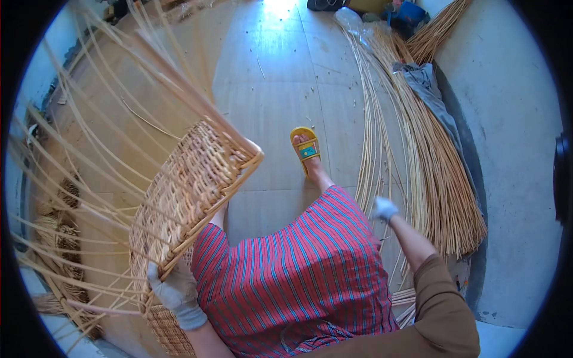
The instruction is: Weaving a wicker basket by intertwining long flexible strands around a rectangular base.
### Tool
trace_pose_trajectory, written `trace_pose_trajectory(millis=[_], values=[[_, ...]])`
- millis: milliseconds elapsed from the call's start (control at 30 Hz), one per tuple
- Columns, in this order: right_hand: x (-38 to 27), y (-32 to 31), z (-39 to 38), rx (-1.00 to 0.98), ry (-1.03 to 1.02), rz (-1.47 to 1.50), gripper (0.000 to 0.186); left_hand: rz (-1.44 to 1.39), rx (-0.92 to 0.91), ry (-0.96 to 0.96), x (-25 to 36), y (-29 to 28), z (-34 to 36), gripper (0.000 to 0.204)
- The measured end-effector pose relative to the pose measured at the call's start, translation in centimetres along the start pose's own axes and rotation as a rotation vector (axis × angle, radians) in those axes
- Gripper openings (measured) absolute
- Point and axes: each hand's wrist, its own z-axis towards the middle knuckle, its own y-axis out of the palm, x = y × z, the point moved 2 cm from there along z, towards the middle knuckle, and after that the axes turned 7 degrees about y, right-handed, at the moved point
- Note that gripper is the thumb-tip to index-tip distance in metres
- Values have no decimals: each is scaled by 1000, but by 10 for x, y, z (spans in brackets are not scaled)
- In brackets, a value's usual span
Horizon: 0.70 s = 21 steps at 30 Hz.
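Observation:
A half-woven wicker basket is tilted up at my left, beside my knee. Long loose stakes fan out from it toward the left, blurred in places. My left hand, in a pale glove, is closed around the basket's lower corner. My right hand, gloved as well, is out to the right, away from the basket and close to a spread of thin wicker rods. Motion smears its fingers, so I cannot make out whether it holds anything.
A thick bundle of rods lies along the right wall, with a grey cloth on it. Darker bundles lie at far left. Another woven piece sits under the basket. A yellow slipper is on my foot.

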Motion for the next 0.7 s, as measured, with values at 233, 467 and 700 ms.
trace_pose_trajectory(millis=[233, 467, 700], values=[[-289, -58, 83, 319, -632, 450, 18, 27, 398, 90, -7, 9, -7, 56], [-541, 52, 106, 237, -544, 70, 27, -168, 389, -132, -28, 34, 10, 65], [-526, 110, 61, 181, -615, 117, 14, -367, 550, -139, -27, 54, -2, 70]])
